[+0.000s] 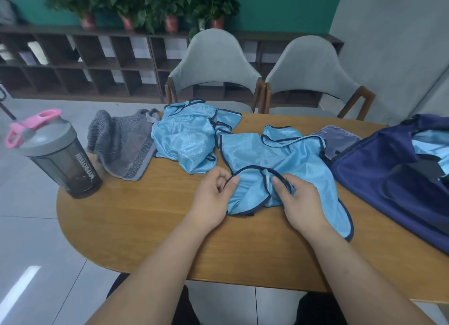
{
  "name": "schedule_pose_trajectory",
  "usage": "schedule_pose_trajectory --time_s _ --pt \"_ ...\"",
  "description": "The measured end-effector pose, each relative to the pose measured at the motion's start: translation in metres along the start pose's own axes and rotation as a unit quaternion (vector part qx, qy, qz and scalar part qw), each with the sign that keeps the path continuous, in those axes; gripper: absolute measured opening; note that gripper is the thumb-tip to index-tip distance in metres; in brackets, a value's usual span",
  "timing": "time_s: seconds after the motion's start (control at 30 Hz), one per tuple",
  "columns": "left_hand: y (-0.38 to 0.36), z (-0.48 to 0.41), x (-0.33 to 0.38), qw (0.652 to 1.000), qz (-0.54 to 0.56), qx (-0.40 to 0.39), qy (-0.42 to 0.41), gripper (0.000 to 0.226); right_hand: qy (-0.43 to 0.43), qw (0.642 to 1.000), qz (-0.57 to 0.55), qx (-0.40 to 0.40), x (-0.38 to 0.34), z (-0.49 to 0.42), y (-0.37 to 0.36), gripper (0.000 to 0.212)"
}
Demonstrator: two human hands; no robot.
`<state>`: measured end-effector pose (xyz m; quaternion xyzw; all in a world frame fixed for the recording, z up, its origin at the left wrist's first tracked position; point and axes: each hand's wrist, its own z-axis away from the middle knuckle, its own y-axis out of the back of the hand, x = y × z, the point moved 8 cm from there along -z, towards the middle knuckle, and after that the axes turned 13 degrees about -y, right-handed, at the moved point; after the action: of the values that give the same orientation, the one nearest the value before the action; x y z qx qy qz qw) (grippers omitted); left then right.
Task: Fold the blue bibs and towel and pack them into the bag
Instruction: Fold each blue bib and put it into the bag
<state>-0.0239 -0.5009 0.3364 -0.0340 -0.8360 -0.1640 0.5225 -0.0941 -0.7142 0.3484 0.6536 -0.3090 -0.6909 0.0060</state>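
Your left hand (213,196) pinched the dark-trimmed edge of the nearer blue bib (279,154) between thumb and curled fingers. Your right hand (298,198) gripped the same trim a little closer to the navy bag (364,169), thumb on top and fingers folded around the binding. Both hands were clamped on that one bib, with a loop of its edge arching between them.

The bib lay crumpled on the wooden table (145,227), just beside the bag on your left of it, its far folds touching the bag's side. The bag stood open, and light blue fabric (427,145) showed inside its mouth. I could not tell what that piece was.

A second blue bib (184,140) lay bunched farther from the bag, beyond the first and touching it. The grey towel (124,142) lay heaped farther still from the bag, against that second bib. The dark shaker bottle (60,159) with its pink lid stood upright, farthest from the bag, near the table's edge.

Two grey chairs (213,64) stood behind the table, the nearer one to the bag directly beyond it.
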Motion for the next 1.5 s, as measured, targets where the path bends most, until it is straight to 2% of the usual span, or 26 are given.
schedule_pose_trajectory --time_s 0.2,0.23,0.3,0.4,0.47,0.5,0.57,0.67,0.77,0.83,0.93,1.07,1.23,1.4,1.5 --pt "-0.004 0.005 0.009 0.999 -0.049 -0.007 -0.016 0.015 -0.001 0.999 0.023 0.025 0.0 0.001 0.0 0.044" --pt "-0.005 0.007 0.014 0.998 -0.055 -0.013 -0.023 0.023 0.002 0.999 0.029 0.03 0.0 0.001 0.0 0.044" --pt "-0.009 0.011 0.025 0.993 -0.095 -0.045 -0.047 0.054 0.01 0.998 0.05 0.045 -0.001 0.002 0.0 0.038" --pt "-0.027 0.018 0.041 0.952 -0.243 -0.132 -0.135 0.1 0.025 0.992 0.089 0.082 -0.005 0.004 0.004 0.021" --pt "-0.039 0.021 0.045 0.911 -0.324 -0.15 -0.208 0.1 0.038 0.991 0.092 0.094 -0.006 0.006 0.005 0.011" --pt "-0.041 0.022 0.046 0.903 -0.335 -0.148 -0.224 0.093 0.041 0.99 0.093 0.099 -0.005 0.006 0.005 0.009" --pt "-0.038 0.02 0.041 0.919 -0.303 -0.133 -0.214 0.079 0.038 0.986 0.105 0.121 0.0 0.003 0.008 0.015" --pt "-0.026 0.017 0.034 0.959 -0.207 -0.109 -0.157 0.068 0.064 0.975 0.137 0.161 -0.004 0.005 0.012 0.035" --pt "-0.014 0.015 0.028 0.986 -0.125 -0.062 -0.089 0.066 0.161 0.936 0.224 0.219 -0.025 0.021 0.011 0.049" --pt "-0.01 0.013 0.024 0.996 -0.058 -0.027 -0.068 0.067 0.222 0.916 0.263 0.207 -0.035 0.03 0.0 0.046" --pt "-0.007 0.01 0.018 0.999 0.011 -0.004 -0.05 0.066 0.276 0.9 0.301 0.15 -0.036 0.033 -0.022 0.037" --pt "0.0 0.009 0.014 0.996 0.084 0.031 -0.028 0.049 0.301 0.893 0.308 0.131 -0.035 0.032 -0.027 0.021" --pt "0.002 0.01 0.017 0.995 0.081 0.047 -0.036 0.039 0.331 0.885 0.3 0.131 -0.036 0.035 -0.029 0.006" --pt "-0.004 0.016 0.025 0.992 0.113 0.043 -0.042 0.039 0.305 0.891 0.298 0.155 -0.035 0.033 -0.025 0.02" --pt "-0.012 0.02 0.028 0.989 0.139 0.024 -0.043 0.05 0.308 0.89 0.295 0.16 -0.035 0.034 -0.024 0.023"
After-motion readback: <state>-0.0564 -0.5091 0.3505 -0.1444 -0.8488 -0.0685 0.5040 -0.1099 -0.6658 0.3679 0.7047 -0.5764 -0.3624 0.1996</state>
